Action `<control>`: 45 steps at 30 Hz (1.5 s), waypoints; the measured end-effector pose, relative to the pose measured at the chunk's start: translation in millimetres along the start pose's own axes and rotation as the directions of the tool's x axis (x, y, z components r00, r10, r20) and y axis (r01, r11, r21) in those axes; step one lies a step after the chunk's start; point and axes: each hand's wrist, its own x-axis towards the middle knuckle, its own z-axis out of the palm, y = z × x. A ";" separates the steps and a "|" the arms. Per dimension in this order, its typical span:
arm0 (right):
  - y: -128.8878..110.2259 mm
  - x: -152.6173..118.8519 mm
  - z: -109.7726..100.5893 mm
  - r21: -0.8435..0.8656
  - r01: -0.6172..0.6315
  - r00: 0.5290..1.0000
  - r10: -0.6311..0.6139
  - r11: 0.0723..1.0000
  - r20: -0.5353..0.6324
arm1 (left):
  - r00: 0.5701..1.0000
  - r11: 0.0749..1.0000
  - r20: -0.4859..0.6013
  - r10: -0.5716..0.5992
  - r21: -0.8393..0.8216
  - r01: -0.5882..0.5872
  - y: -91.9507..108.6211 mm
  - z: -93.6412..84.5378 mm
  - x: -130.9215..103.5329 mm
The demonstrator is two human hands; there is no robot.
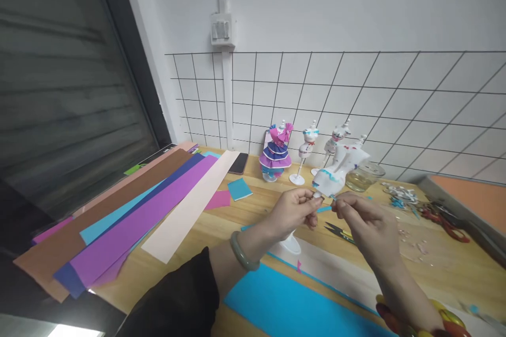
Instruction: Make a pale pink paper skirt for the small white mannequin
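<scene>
My left hand (294, 211) is closed in a pinch at the lower edge of a small white dress form (335, 171), which leans to the right on its stand. The form has blue bits along its lower part and small pink marks near its top. Its white round base (291, 245) stands behind my left wrist. My right hand (366, 224) is just right of the form's bottom, thumb and forefinger pinched together on something too small to make out. Black and yellow snips (339, 232) lie between the hands.
Behind stand a form in a pink and purple ruffled dress (275, 152) and other small forms (309, 145). A glass bowl (363, 178) is behind the right hand. Colored paper strips (146, 221) lie left, blue paper (300, 305) in front, red-handled scissors (446, 224) and a grey tray (466, 216) right.
</scene>
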 end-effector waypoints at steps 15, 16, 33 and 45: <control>14.4 5.5 -2.4 -0.001 -0.189 0.981 0.189 0.982 -0.031 | 0.984 0.976 -0.144 0.106 0.206 -0.075 4.4 -3.8 -0.3; 12.9 5.3 -1.9 -0.039 -0.172 0.985 0.172 0.984 -0.017 | 0.982 0.964 -0.145 0.120 0.252 -0.081 3.0 -3.9 -0.8; 7.0 0.8 -0.6 -0.123 0.248 0.968 -0.241 0.961 0.071 | 0.999 0.970 -0.041 0.035 0.240 -0.025 5.5 -2.1 -5.0; 5.6 1.8 -4.0 0.135 -0.019 0.993 0.003 0.991 0.117 | 0.998 0.996 0.041 -0.055 0.079 0.052 12.6 -3.3 -5.3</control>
